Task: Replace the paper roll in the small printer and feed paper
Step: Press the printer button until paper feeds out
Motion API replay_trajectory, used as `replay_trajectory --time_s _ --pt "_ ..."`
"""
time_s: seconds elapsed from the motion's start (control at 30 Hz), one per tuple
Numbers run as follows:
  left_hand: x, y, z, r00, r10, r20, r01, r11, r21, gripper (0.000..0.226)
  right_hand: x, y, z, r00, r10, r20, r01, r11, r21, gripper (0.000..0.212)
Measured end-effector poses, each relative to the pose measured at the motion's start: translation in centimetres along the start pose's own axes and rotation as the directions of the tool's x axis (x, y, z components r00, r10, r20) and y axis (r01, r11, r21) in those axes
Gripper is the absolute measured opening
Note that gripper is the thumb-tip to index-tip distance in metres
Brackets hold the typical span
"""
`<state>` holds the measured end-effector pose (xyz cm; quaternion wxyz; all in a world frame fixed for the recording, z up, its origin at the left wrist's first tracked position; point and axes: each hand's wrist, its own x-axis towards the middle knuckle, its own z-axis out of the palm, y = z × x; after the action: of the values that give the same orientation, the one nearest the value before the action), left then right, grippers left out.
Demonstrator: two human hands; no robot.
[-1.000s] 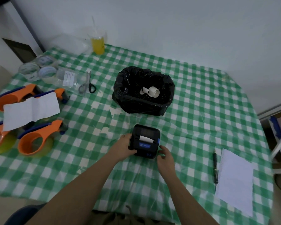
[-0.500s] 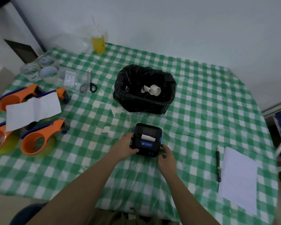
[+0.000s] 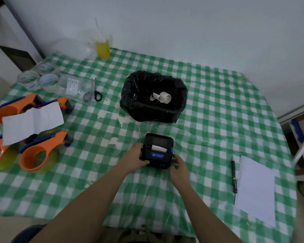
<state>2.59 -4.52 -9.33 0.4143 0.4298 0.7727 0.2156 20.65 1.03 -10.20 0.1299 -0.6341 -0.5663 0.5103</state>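
black little printer sits on the checked tablecloth, left hand and right hand both gripping its sides, paper strip poking out.

Your bare forearms reach forward and converge; your left hand curls with fingers bent, gripping; your right hand cups inward, fingers bent, thumb forward.

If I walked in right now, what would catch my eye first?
Probably the two hands, left hand and right hand, holding a small black printer at the table's middle, white paper poking from its slot. Behind it sits a black-lined bin holding an old roll; orange tape dispensers crowd the left.
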Motion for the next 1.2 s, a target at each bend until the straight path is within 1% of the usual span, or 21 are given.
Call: replay_trajectory --time_s 0.47,0.7,1.2 --pt "0.0 0.3 -0.2 1.0 0.016 0.001 -0.016 0.999 0.046 0.069 -0.1 -0.3 -0.3 1.0 -0.003 0.024 0.003 1.0 -0.003 0.053" --pt "-0.1 0.3 -0.2 1.0 0.01 -0.004 -0.01 0.998 0.059 0.069 -0.5 0.1 -0.2 1.0 -0.002 0.015 0.002 1.0 0.002 0.053" --pt "-0.1 0.3 -0.3 1.0 0.003 0.007 -0.003 0.999 0.046 0.067 -0.9 0.2 -0.3 1.0 0.017 0.007 -0.017 1.0 0.007 0.051"
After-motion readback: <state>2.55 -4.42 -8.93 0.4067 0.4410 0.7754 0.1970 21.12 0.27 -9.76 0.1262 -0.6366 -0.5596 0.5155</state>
